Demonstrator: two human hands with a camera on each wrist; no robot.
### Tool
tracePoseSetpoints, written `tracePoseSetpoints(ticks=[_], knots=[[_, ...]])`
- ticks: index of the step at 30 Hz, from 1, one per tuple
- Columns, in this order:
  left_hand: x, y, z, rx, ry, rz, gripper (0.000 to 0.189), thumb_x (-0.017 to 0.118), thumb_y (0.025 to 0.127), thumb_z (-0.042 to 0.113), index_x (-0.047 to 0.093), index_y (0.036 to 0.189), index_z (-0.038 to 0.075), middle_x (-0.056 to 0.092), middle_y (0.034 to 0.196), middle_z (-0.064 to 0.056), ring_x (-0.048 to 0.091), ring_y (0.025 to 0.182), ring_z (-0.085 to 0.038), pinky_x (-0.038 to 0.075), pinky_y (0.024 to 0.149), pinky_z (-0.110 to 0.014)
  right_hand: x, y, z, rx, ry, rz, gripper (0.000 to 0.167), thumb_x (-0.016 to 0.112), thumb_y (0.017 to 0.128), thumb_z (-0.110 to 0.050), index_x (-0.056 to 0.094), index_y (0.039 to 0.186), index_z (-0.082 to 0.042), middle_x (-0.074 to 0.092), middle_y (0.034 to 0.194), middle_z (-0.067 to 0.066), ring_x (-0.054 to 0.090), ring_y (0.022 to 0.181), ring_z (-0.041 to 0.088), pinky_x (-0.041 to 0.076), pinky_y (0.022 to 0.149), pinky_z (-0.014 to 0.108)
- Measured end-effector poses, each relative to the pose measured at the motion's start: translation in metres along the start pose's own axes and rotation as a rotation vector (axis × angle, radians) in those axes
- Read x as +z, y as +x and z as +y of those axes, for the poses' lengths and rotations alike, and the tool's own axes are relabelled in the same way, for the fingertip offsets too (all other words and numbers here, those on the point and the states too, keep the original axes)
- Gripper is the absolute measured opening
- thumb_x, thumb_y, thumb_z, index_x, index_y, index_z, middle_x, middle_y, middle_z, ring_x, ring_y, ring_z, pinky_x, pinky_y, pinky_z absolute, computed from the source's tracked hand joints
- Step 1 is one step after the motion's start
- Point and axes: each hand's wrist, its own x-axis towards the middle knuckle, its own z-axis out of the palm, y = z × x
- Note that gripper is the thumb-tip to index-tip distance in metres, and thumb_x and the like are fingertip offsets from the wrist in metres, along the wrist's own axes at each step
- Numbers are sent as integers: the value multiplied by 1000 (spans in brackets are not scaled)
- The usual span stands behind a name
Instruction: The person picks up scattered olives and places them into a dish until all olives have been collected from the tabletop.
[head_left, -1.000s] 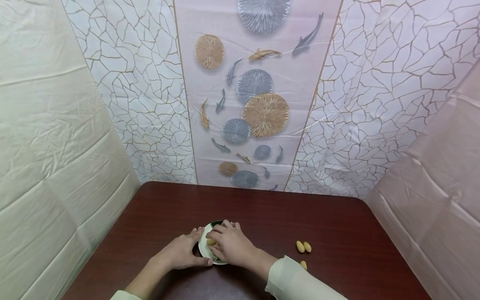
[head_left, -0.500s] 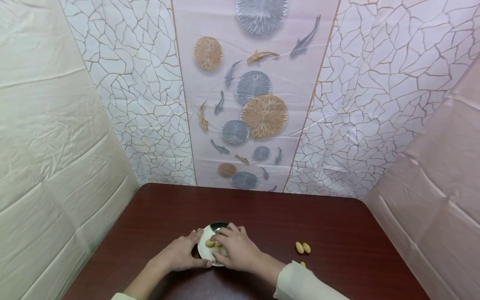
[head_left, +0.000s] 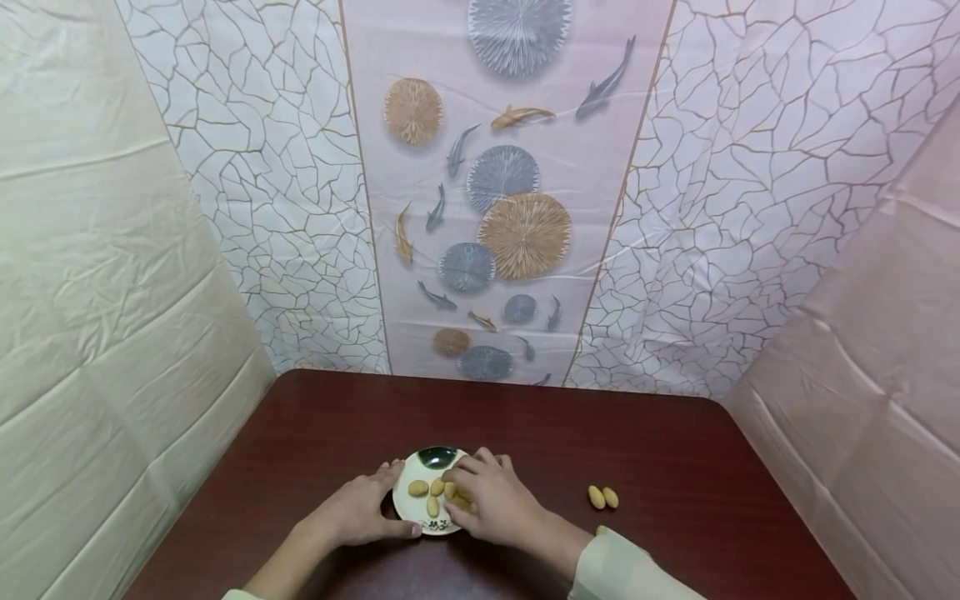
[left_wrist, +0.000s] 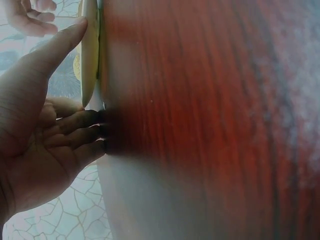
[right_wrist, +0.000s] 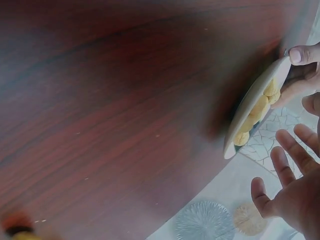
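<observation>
A small white plate with a dark green patch and a floral mark at its rim sits on the table. Several yellow oval pieces, like small fruits, lie on it; their exact kind is unclear. My left hand holds the plate's left side, thumb at the near rim and fingers at the far left, as the left wrist view also shows. Over the plate's right part is my right hand, hiding some pieces in the head view. In the right wrist view its fingers are spread, loosely bent, with nothing between them.
Two more yellow pieces lie together on the dark red table at the right. Another piece is mostly covered by the right sleeve. Patterned cloth hangs behind the table.
My right hand has shifted right across the plate, uncovering more yellow pieces and the dark green patch. My left hand has stayed at the plate's left rim.
</observation>
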Motion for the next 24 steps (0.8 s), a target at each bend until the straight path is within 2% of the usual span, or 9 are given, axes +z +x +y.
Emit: tracePoseSetpoints(ticks=[8, 15, 24], knots=[[1, 2, -1, -11, -3, -6, 124, 89, 81, 70, 42, 166, -8, 47, 167, -35, 52, 152, -55, 47, 120, -70, -10, -12, 6, 33, 23, -15, 29, 78, 103, -33, 78, 130, -21, 75, 127, -7, 54, 105, 11, 46, 88, 43], [2, 0, -1, 4, -11, -2, 122, 89, 82, 68, 42, 165, -9, 48, 166, -36, 51, 152, -56, 46, 120, -71, -11, -22, 14, 26, 3, 20, 33, 81, 101, -31, 78, 131, -19, 75, 124, -5, 56, 107, 14, 47, 88, 44], [2, 2, -1, -13, -6, -7, 123, 90, 81, 68, 41, 166, -8, 46, 167, -36, 51, 152, -57, 45, 121, -72, -11, -34, 26, 49, 10, -12, 29, 79, 102, -31, 78, 128, -17, 73, 122, -5, 55, 106, 14, 48, 89, 47]])
